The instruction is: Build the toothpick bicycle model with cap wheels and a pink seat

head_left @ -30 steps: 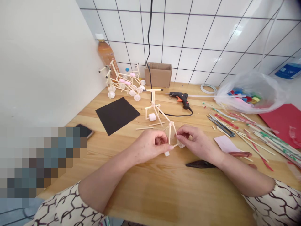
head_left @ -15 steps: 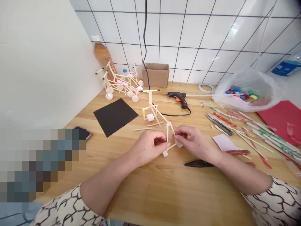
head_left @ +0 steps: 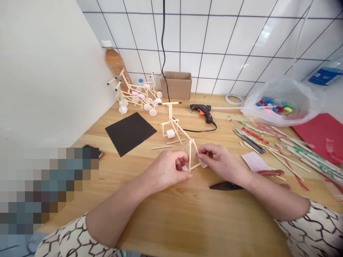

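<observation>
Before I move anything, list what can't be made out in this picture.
In the head view:
White piece: partly covered by left fingers.
Clear wheel: partly behind right fingers.
Pliers: middle hidden by right forearm.
Blue-labelled bottle: cut off by right edge.
Amber bottle: lettering too small to read.

Head cam's showing me the right hand point(head_left: 223, 161) pinching a little stick tricycle point(head_left: 183, 131), left hand point(head_left: 166, 170) by one white wheel point(head_left: 184, 168), glue gun point(head_left: 203, 110) lying behind on the counter point(head_left: 203, 221).
</observation>
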Available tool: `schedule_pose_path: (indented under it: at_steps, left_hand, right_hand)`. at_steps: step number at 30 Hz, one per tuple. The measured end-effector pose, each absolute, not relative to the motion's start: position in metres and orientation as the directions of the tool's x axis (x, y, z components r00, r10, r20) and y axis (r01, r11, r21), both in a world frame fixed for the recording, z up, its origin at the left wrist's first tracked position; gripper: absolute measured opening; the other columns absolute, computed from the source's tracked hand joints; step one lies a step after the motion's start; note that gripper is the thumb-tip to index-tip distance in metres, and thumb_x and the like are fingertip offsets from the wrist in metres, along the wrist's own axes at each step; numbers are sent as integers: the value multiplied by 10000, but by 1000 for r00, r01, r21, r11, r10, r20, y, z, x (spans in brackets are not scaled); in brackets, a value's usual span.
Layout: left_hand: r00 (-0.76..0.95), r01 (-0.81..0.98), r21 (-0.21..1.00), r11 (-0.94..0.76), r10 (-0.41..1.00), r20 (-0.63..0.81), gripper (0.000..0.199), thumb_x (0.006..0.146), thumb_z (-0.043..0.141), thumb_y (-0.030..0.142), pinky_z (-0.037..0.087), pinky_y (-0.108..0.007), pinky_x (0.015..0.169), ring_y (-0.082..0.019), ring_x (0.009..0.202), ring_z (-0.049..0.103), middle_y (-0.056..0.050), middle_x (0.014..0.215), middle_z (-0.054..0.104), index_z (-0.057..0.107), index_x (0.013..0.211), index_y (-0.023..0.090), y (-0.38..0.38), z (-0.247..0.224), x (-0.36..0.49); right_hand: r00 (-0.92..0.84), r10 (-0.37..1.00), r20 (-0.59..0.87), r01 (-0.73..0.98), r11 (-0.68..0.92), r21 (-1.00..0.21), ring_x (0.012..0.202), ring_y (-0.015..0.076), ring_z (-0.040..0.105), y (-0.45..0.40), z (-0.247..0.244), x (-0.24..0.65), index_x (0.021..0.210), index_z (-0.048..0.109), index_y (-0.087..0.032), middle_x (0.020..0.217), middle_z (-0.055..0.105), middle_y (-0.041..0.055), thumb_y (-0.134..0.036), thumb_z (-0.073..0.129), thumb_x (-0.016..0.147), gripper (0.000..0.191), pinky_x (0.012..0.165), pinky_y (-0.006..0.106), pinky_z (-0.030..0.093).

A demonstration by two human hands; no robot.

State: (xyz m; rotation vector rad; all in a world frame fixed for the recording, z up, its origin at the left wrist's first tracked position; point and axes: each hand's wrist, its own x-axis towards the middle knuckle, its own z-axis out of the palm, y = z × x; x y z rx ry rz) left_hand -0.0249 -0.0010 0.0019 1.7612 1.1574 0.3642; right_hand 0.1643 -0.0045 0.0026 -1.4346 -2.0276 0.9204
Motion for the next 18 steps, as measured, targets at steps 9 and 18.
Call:
schedule_pose_path:
  at_steps: [9, 18]
  left_hand:
    - [519, 554, 824, -117, 822, -232, 137, 639, 646, 236, 405, -221, 537, -116, 575, 535, 32, 616, 561, 551, 719, 177, -2, 2, -25]
    - [525, 563, 817, -124, 817, -239, 122, 645, 639, 219, 424, -234, 566, -127, 603, 556, 21, 639, 582, 552, 716, 173, -2, 6, -24]
  right_hand:
    - [-330, 944, -6, 613, 210, -762, 621, 132, 505, -6, 4, 164, 746, 605, -168, 660, 580, 4, -243, 464, 823, 177, 600, 246, 401]
    - [-334, 942, -3, 606, 213, -766, 608, 126, 488, -7, 4, 164, 732, 592, -174, 641, 550, -8, -249, 458, 831, 183, 583, 237, 389]
